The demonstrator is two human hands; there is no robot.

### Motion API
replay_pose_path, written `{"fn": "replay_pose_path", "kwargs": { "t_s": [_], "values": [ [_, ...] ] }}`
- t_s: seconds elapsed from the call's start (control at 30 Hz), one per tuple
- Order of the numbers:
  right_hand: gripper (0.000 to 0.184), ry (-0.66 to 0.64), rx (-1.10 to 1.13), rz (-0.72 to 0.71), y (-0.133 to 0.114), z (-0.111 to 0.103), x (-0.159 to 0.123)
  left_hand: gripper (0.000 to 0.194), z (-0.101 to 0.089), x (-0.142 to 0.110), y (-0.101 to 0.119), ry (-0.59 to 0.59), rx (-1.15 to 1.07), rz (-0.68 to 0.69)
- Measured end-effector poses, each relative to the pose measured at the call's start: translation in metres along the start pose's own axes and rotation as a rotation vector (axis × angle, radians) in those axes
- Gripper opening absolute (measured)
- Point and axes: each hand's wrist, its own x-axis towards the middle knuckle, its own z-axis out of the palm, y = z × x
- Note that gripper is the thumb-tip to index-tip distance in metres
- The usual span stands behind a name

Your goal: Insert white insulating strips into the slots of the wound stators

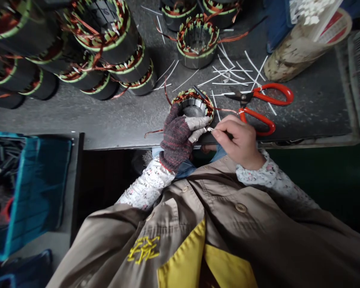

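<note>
Across the dark surface [132, 120], wound stators [126, 42] are stacked at left; red-handled scissors [245, 99] are laid open at right. Near the front edge, a single stator [195, 105] is worked on by a gloved left hand [177, 134] and a bare right hand [238, 138], its rim clasped by the left fingers. Copper windings appear fully seated, though a copper lead [228, 110] is left loose. A white cord [209, 129], pinched by the right fingers, seems not yet finished off.

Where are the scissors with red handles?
In the head view, the red-handled scissors lie on the dark bench, right of centre, just beyond the bare right hand, by scattered white strips.
</note>
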Motion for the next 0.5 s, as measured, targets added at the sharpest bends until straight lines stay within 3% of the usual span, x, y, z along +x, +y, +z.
{"fn": "replay_pose_path", "kwargs": {
  "t_s": [0.33, 0.43, 0.5],
  "values": [
    [0.025, -0.053, -0.116, 0.112, 0.008, 0.012, 0.008, 0.020, -0.002, -0.002, 0.002, -0.002, 0.068, 0.071],
    [0.029, -0.180, -0.082, 0.162, -0.006, 0.003, 0.010, 0.023, -0.003, 0.001, 0.004, -0.010, 0.111, 0.097],
    [0.032, -0.263, 0.063, 0.160, -0.019, -0.014, 0.011, 0.019, -0.004, 0.003, 0.006, 0.003, 0.139, 0.098]
  ]
}}
